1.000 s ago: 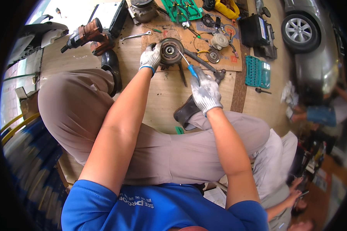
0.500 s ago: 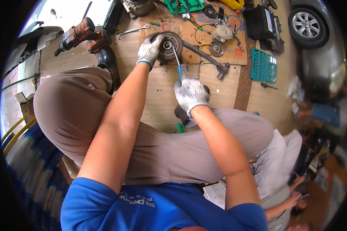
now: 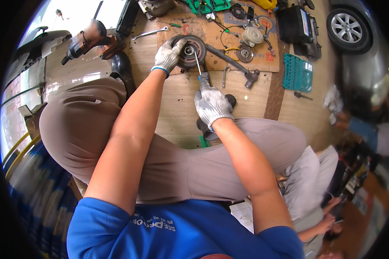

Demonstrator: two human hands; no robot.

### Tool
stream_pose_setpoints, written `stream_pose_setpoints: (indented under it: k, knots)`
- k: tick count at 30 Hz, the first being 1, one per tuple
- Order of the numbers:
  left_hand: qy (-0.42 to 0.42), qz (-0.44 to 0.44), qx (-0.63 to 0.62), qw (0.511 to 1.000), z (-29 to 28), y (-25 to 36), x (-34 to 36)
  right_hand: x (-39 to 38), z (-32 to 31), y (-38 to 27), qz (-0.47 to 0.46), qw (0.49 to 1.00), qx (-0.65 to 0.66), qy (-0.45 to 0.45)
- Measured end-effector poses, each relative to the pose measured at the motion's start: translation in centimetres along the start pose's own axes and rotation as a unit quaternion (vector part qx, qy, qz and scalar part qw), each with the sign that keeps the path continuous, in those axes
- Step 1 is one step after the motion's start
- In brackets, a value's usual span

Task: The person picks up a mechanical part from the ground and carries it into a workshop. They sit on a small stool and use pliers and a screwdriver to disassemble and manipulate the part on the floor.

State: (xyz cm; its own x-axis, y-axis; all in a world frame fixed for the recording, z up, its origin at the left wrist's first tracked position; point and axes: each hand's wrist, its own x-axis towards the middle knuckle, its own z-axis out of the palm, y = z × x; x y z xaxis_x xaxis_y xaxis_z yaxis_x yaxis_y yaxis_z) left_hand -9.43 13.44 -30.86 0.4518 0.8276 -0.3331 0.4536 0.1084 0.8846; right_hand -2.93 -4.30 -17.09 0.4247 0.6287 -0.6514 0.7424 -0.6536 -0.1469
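A round, dark metal pulley-like part (image 3: pixel 198 43) with a ringed centre rests on the cardboard's near edge. My left hand (image 3: pixel 167 56), in a white and grey work glove, is closed around its left rim. In my gloved right hand (image 3: pixel 212 102) is a screwdriver (image 3: pixel 198 64), with a bit of blue handle showing at the fingers. Its thin shaft points up and left, and the tip is at the part's centre; whether it touches is too small to tell. To the right of the part lies a hammer (image 3: pixel 235 65), and a small wrench (image 3: pixel 224 77) is beside it.
Under the parts lies flattened cardboard (image 3: pixel 268 64). A combination wrench (image 3: pixel 150 33) and cordless power tool (image 3: pixel 83 43) are at left. Rightward are a black battery (image 3: pixel 291 25), a teal tool case (image 3: pixel 297 72) and a car wheel (image 3: pixel 348 26). Another person's hand (image 3: pixel 327 222) shows lower right.
The view has shifted slightly. My right hand sits a little higher on the screwdriver, with less blue handle showing. My left hand keeps its hold on the round part.
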Motion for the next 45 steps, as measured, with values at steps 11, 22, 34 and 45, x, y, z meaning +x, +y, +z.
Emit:
stream_pose_setpoints:
  k: [11, 22, 34, 45]
  knots:
    - [0.041, -0.001, -0.032, 0.999, 1.1, -1.8, 0.8, -1.2, -1.7, 0.1, 0.027, 0.999, 0.038, 0.0]
    - [0.082, -0.024, -0.021, 0.996, 1.2, -0.9, -0.1, 0.6, -4.3, 2.1, -0.042, 0.997, 0.017, 0.067]
    - [0.079, -0.013, -0.027, 0.996, 1.4, -1.2, 0.1, 1.6, -9.9, 1.3, -0.102, 0.978, -0.182, 0.001]
    - [0.076, -0.019, -0.043, 0.996, 1.1, -0.6, -0.1, 2.8, -11.0, 1.3, -0.107, 0.977, -0.173, -0.068]
